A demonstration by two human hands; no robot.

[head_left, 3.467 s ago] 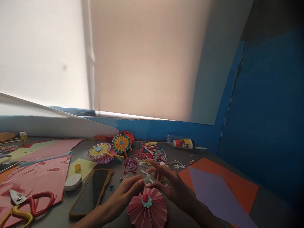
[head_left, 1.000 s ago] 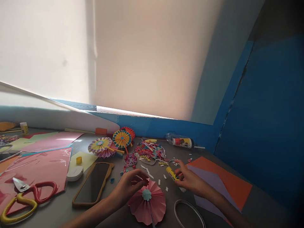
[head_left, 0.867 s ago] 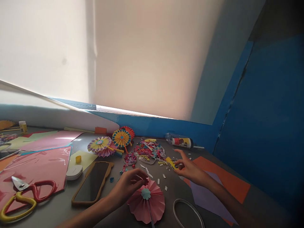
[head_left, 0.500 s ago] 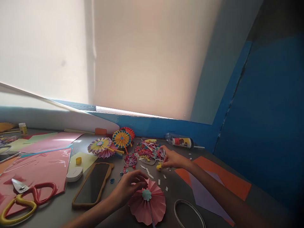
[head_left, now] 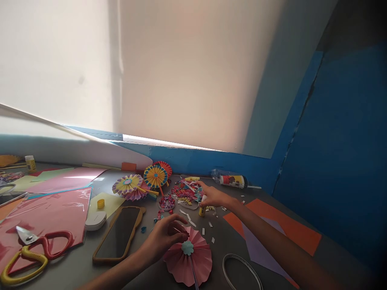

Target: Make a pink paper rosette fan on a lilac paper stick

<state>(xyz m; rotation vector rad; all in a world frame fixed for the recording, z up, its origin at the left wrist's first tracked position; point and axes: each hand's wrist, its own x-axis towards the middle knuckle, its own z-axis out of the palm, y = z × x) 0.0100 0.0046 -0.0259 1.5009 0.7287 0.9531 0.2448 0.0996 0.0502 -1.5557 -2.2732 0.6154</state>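
A pink pleated paper rosette (head_left: 201, 264) lies near the front of the table, with a pale blue scalloped piece (head_left: 187, 248) at its centre and a thin stick running down from it. Over the rosette's upper left edge is my left hand (head_left: 165, 235), fingers curved and apart, apparently with nothing in them. Farther back, my right hand (head_left: 215, 197) grips a small yellow glue stick (head_left: 202, 211) that stands upright on the table. Beside that hand is a pile of coloured paper scraps (head_left: 186, 193).
Finished paper rosettes (head_left: 155, 175) stand behind, left of the scraps. A phone (head_left: 119, 233), white case (head_left: 96, 220), yellow cap (head_left: 100, 204) and scissors (head_left: 36, 245) lie left. Orange paper (head_left: 272, 217), a ring (head_left: 242, 270) and a bottle (head_left: 232, 181) are right.
The glue stick has gone from lying low by my right fingers to upright in their grip. My right hand has shifted slightly left. My left hand has hardly moved.
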